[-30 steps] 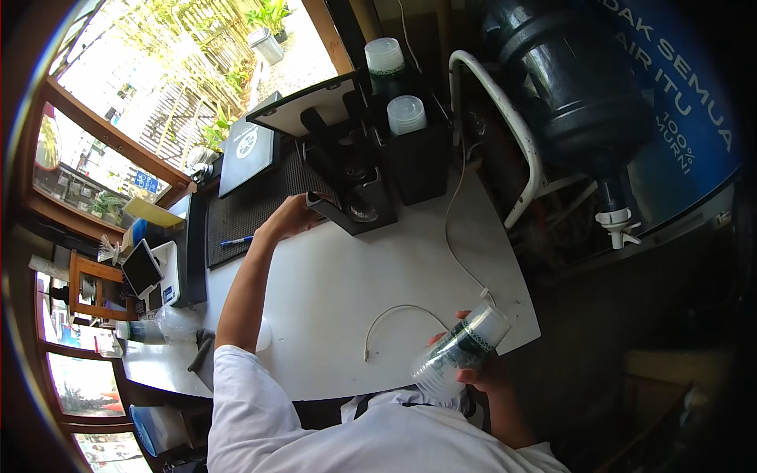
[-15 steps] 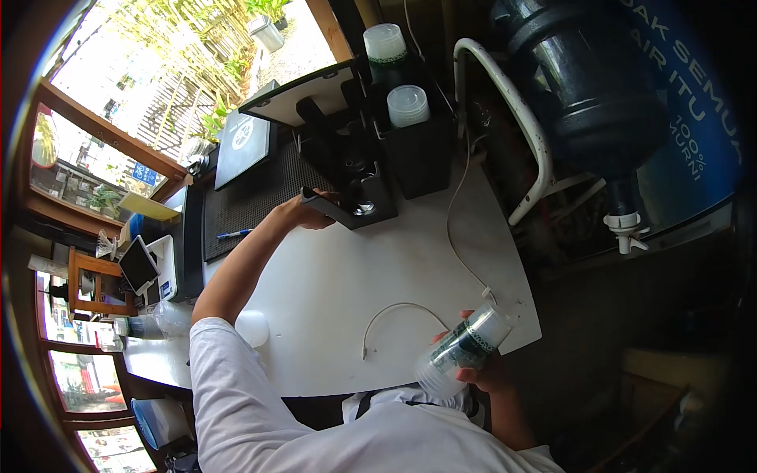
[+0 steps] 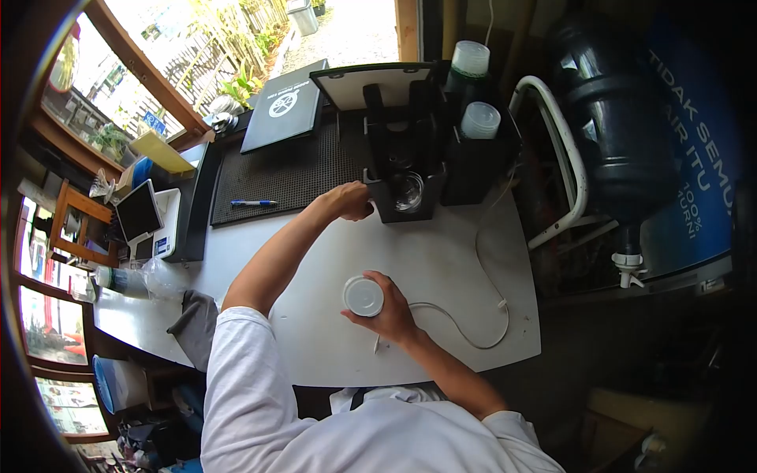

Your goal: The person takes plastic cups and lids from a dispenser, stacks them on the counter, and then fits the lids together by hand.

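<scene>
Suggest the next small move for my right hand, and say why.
Probably ease the right hand forward, bringing the clear cup toward the black holder. The cup is gripped short of it, with bare white table between, and the left hand is at the holder's left edge, perhaps to steady it. Similar cups stand just right of it.

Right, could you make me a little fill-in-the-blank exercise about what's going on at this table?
1. The plastic cups are held in the person's ____ hand.
2. The left hand is at the side of a holder that is coloured ____.
3. On the dark mat lies exactly ____ pen.
4. The lettered panel beside the big bottle is mainly ____.

Missing words: right; black; one; blue.
</scene>
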A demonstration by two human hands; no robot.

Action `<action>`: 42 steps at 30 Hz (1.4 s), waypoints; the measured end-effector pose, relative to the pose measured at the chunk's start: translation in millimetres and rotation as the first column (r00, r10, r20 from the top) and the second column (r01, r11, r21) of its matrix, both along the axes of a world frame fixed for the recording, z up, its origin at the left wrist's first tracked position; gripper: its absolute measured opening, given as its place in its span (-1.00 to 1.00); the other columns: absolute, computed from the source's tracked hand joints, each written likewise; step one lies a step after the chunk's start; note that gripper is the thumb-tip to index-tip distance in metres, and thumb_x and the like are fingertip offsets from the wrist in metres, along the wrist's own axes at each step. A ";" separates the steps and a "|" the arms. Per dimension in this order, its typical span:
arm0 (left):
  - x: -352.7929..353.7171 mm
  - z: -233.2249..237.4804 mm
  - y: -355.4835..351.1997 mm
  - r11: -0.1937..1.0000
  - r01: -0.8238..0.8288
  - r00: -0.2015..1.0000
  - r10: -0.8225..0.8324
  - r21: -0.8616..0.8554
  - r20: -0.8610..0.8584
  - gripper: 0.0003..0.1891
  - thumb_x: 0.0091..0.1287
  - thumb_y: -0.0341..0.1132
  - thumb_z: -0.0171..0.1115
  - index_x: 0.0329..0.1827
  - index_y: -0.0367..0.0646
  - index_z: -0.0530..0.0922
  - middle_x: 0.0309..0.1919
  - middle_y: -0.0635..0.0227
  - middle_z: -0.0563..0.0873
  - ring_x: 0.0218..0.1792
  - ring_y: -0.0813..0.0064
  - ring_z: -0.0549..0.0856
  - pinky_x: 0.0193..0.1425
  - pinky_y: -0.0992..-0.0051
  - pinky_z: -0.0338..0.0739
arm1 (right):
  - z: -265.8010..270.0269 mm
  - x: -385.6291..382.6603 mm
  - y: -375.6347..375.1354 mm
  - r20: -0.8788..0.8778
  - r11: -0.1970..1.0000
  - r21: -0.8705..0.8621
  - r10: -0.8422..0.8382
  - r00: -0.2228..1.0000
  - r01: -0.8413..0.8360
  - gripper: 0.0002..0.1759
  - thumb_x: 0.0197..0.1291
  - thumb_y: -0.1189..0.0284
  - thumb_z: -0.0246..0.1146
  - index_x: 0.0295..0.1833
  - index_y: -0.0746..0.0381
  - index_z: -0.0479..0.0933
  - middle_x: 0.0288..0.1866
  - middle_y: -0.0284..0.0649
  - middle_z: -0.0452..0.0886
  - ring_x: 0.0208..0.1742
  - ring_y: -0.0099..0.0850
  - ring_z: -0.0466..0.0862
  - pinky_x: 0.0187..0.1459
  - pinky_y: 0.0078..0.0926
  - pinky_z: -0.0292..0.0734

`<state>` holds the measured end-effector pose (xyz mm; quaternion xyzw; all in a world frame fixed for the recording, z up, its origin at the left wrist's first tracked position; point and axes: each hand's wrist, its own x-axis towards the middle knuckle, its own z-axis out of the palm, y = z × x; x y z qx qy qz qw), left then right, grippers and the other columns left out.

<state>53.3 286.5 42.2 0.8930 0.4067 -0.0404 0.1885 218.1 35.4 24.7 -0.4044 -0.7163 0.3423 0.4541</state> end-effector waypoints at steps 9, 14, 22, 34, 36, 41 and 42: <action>11.6 24.6 -21.9 0.986 -0.165 0.986 0.165 -0.007 0.019 -0.54 0.20 -0.40 0.14 0.20 0.04 0.66 -0.21 -0.05 0.79 -0.12 -0.08 0.78 0.01 0.09 0.70 | 92.5 50.2 35.9 0.273 0.993 -0.086 0.096 0.957 -0.075 -0.49 0.25 0.48 0.28 0.32 0.28 0.47 0.31 0.08 0.50 0.34 0.01 0.53 0.32 -0.15 0.49; 15.6 35.3 -30.0 0.977 -0.207 0.978 0.208 -0.040 0.004 -0.34 0.22 -0.50 0.19 0.45 0.18 0.50 -0.11 0.05 0.81 -0.01 0.06 0.79 0.05 0.17 0.70 | 138.0 46.2 124.8 0.438 0.984 -0.033 -0.141 0.888 0.172 -0.66 0.28 0.67 0.07 0.11 0.36 0.61 0.02 0.08 0.68 0.05 0.10 0.71 0.11 -0.12 0.64; 14.5 14.8 -28.8 0.975 -0.221 0.970 0.219 0.010 0.102 -0.34 0.20 -0.50 0.20 0.43 0.15 0.50 -0.13 0.08 0.81 -0.04 0.05 0.79 0.01 0.13 0.71 | 120.8 6.8 167.2 0.783 0.763 -0.506 0.210 0.586 0.403 -0.53 0.18 0.66 -0.03 0.20 0.38 0.53 -0.19 0.12 0.76 -0.38 -0.16 0.83 -0.42 -0.29 0.72; 13.3 10.0 -28.9 0.974 -0.224 0.965 0.218 0.027 0.143 -0.37 0.19 -0.52 0.22 0.39 0.07 0.53 -0.16 0.11 0.82 -0.10 0.05 0.80 -0.07 0.15 0.72 | 71.7 9.1 168.0 0.401 0.683 -0.640 -0.095 0.911 0.352 -0.65 0.35 0.40 0.07 0.08 0.32 0.64 -0.19 -0.19 0.72 -0.36 -0.43 0.73 -0.41 -0.44 0.75; 14.5 13.7 -31.6 0.974 -0.226 0.965 0.221 0.017 0.143 -0.39 0.20 -0.51 0.22 0.39 0.08 0.53 -0.17 0.10 0.82 -0.11 0.04 0.80 -0.06 0.13 0.71 | 71.2 10.6 162.8 0.305 0.685 -0.654 -0.152 0.940 0.323 -0.67 0.40 0.36 0.10 0.07 0.32 0.64 -0.20 -0.21 0.72 -0.32 -0.45 0.71 -0.36 -0.43 0.76; 13.1 8.1 -36.8 0.966 -0.256 0.946 0.257 -0.032 0.195 -0.43 0.25 -0.40 0.26 0.39 0.06 0.54 -0.10 0.05 0.80 -0.03 0.05 0.79 0.03 0.12 0.69 | 89.0 9.7 148.8 0.029 0.689 -0.701 -0.226 0.974 0.181 -0.70 0.52 0.39 0.01 0.10 0.32 0.58 0.03 -0.19 0.65 -0.04 -0.38 0.67 -0.17 -0.36 0.75; 12.5 6.7 -36.6 0.964 -0.263 0.938 0.265 -0.041 0.224 -0.44 0.26 -0.40 0.26 0.39 0.06 0.54 -0.11 0.04 0.80 -0.04 0.04 0.79 0.03 0.12 0.69 | 83.4 8.7 149.1 -0.003 0.697 -0.697 -0.236 0.972 0.167 -0.70 0.53 0.37 0.01 0.10 0.31 0.57 0.04 -0.19 0.65 -0.02 -0.38 0.66 -0.16 -0.36 0.75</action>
